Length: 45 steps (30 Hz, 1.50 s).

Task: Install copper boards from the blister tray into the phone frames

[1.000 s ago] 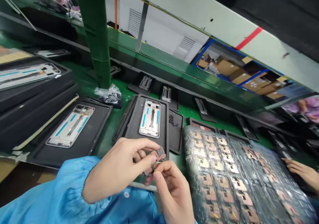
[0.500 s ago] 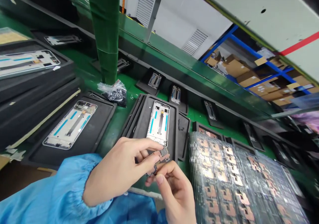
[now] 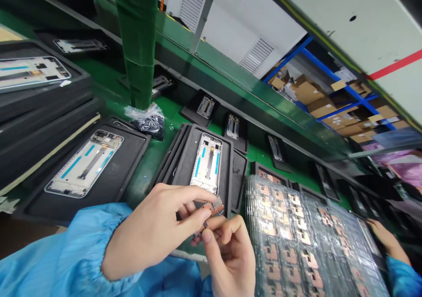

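As left hand (image 3: pixel 153 231), right hand (image 3: pixel 229 257) pinch — small copper circuit board (image 3: pixel 212 208)

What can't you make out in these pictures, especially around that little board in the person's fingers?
From the head view:
Most of the small circuit board: the left hand and right hand cover it.
Parts on the boards in the wrapped stack: too small, and glare on the plastic obscures them.
The rest of a co-worker's arm: cut off by the right edge.
Any writing on the cardboard boxes: too small.
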Each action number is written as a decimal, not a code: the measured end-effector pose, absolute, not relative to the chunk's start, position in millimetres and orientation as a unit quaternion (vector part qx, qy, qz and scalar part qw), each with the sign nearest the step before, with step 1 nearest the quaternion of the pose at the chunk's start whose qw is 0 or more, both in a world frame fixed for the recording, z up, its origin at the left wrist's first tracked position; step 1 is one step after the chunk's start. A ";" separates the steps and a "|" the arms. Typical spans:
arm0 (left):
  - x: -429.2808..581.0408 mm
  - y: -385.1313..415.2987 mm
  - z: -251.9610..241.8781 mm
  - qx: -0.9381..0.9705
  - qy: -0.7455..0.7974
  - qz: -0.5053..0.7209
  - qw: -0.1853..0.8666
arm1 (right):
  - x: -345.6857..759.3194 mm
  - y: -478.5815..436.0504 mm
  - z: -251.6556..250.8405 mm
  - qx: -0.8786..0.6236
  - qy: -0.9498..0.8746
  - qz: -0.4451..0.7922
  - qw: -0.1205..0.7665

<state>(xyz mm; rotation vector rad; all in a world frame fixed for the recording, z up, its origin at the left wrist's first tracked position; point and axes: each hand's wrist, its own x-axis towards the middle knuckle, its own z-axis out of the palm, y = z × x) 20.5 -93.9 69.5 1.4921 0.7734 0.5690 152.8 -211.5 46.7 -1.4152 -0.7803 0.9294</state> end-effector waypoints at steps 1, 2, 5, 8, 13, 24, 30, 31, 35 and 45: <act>20.6 -94.6 69.1 0.650 0.336 0.256 0.632 | 152.5 -211.3 47.8 -0.611 -0.339 0.393 0.597; 20.9 -95.5 68.5 0.649 0.333 0.265 0.630 | 152.6 -211.1 48.9 -0.611 -0.341 0.389 0.599; 21.9 -98.3 66.5 0.636 0.324 0.289 0.638 | 153.4 -210.0 52.0 -0.603 -0.338 0.396 0.605; 22.3 -98.9 66.0 0.607 0.326 0.300 0.660 | 152.9 -208.8 54.9 -0.595 -0.331 0.408 0.608; 23.4 -94.8 66.9 0.587 0.340 0.300 0.671 | 151.4 -208.4 58.4 -0.599 -0.322 0.412 0.607; 30.8 -91.8 63.0 0.569 0.341 0.316 0.678 | 155.7 -197.7 62.3 -0.603 -0.270 0.430 0.615; 31.8 -87.1 64.2 0.524 0.345 0.331 0.705 | 160.4 -188.6 66.0 -0.573 -0.267 0.465 0.619; 31.4 -86.7 64.3 0.519 0.346 0.334 0.707 | 160.5 -188.4 65.7 -0.568 -0.275 0.467 0.619; 30.9 -85.7 64.4 0.504 0.352 0.330 0.716 | 157.9 -187.1 64.3 -0.567 -0.300 0.438 0.630; 28.2 -55.5 73.9 0.440 0.215 0.199 0.849 | 164.5 -185.0 86.7 -0.629 -0.378 0.346 0.584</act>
